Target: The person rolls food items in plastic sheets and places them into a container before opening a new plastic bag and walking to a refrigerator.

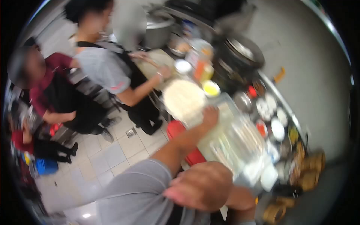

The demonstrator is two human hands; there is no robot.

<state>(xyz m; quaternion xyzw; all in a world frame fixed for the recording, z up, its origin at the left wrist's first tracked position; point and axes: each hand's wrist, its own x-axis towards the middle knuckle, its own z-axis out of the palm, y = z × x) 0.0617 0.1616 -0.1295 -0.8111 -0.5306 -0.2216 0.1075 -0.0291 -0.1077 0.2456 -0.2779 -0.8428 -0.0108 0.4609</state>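
Observation:
My left hand [210,115] reaches over the counter, at the near edge of a clear plastic tray or sheet [228,101]. Just beyond it is a large round pale mass [183,98], perhaps flour or dough. Its fingers are too blurred to read. My right hand [202,183] is raised close to the camera, smeared by motion, and I cannot make out its fingers. To the right of my left hand is a clear container [245,135] with long pale pieces. A white bowl with yellow contents [211,89] stands near the round mass.
A co-worker in a grey shirt [107,67] holds a wooden stick at the counter on the left. Another person in maroon [56,82] stands behind. A red stool or bin [187,144] stands by the counter edge. Bowls [277,129] and a large dark pot [238,56] line the wall.

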